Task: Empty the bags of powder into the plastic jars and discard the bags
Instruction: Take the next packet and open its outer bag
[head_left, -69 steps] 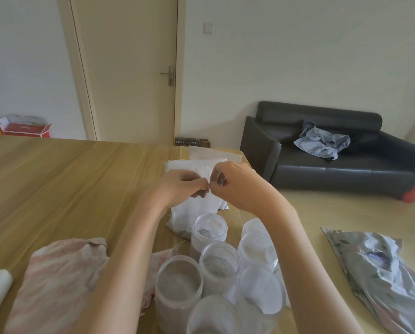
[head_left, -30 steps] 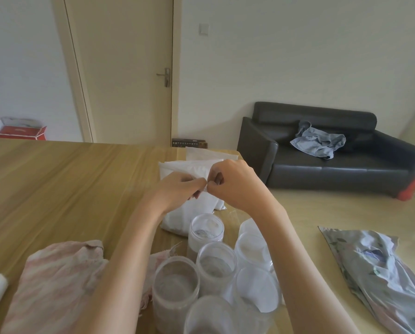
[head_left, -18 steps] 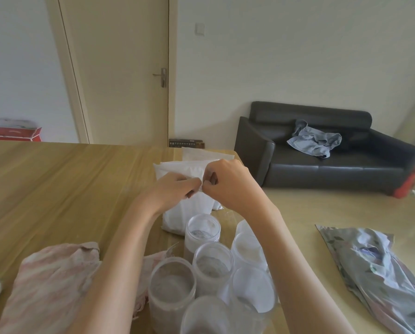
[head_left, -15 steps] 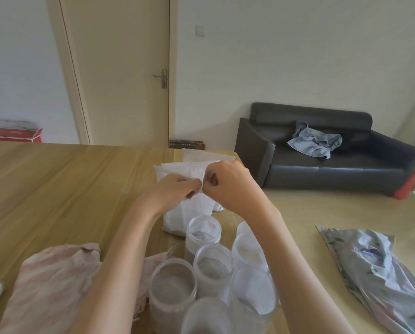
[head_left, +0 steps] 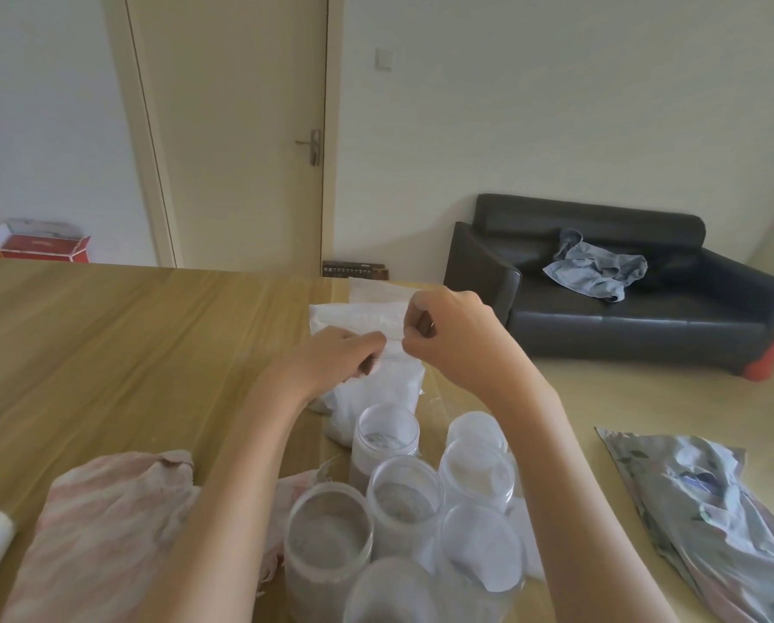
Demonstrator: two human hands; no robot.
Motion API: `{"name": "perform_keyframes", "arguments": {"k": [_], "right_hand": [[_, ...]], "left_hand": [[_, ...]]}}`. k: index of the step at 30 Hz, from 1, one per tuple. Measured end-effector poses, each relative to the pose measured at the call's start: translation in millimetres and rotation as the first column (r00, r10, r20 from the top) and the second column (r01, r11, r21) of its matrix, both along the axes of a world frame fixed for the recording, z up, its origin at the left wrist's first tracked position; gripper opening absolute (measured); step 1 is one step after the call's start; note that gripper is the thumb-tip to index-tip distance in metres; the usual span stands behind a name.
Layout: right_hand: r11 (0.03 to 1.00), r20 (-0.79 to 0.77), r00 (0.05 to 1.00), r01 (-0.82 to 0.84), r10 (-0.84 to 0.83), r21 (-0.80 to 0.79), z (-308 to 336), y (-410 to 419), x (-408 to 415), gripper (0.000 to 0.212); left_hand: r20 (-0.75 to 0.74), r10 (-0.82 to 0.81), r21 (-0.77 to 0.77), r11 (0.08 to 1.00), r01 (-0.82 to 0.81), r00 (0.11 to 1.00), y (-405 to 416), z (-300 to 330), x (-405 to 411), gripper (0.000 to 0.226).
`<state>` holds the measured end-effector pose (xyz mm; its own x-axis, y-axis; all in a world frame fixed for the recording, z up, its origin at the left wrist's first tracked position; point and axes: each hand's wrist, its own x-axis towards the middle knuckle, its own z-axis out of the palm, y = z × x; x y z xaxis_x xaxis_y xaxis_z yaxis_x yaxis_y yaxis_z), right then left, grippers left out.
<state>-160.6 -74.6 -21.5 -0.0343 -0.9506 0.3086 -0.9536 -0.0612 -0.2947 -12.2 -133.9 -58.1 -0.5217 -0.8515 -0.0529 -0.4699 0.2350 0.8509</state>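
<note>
- White powder shows through the clear bag (head_left: 378,379) that both hands hold upright above the wooden table (head_left: 106,344).
- Left hand (head_left: 331,366) pinches the bag's top edge between thumb and fingers, closed on the plastic.
- Right hand (head_left: 452,339) pinches the same top edge just beside the left one, its fingers curled and closed on the bag; the two sets of fingertips sit near each other with a short strip of plastic between them.
- Behind the hands, on the far side, more white bags (head_left: 367,299) lie stacked on the table.
- Just below the hands, nearer the person, stands a cluster of open clear plastic jars (head_left: 403,496), touching one another; several hold a layer of greyish or whitish powder.
- Below the left forearm lies a pink striped cloth (head_left: 97,523).
- Off to the right of the right arm, well apart from the jars, lies a crumpled silvery foil bag (head_left: 709,510).
- Beyond the table edge, past the right hand, stands a black sofa (head_left: 646,317) with a grey garment (head_left: 596,272) on its seat.
</note>
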Motion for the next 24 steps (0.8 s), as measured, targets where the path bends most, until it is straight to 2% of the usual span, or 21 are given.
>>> {"name": "perform_keyframes", "arguments": {"k": [4, 8, 13, 17, 20, 24], "right_hand": [[0.998, 0.003, 0.999, -0.034, 0.034, 0.046, 3, 3, -6, 0.008], [0.996, 0.024, 0.999, -0.048, 0.046, 0.071, 0, 3, -7, 0.004], [0.999, -0.033, 0.998, -0.046, 0.047, 0.027, -5, -5, 3, 0.016], [0.996, -0.114, 0.991, 0.06, -0.067, -0.071, -9, -10, -4, 0.019], [0.98, -0.099, 0.985, 0.127, -0.143, -0.151, -11, -10, -14, 0.017], [0.968, -0.061, 0.979, 0.181, -0.194, -0.171, -13, -11, -23, 0.015]], "left_hand": [[-0.076, 0.119, -0.035, 0.992, -0.122, 0.99, -7, -3, 1, 0.039], [-0.119, 0.132, -0.129, 0.981, -0.147, 0.984, -9, -4, 2, 0.031], [-0.04, 0.102, -0.127, 0.986, -0.106, 0.994, -3, 0, -3, 0.032], [-0.01, 0.095, -0.107, 0.99, -0.095, 0.995, 4, 7, 1, 0.042], [0.048, 0.09, -0.101, 0.991, -0.085, 0.995, 9, 13, 7, 0.045], [0.168, 0.088, -0.134, 0.989, -0.065, 0.982, 12, 19, 15, 0.043]]}}
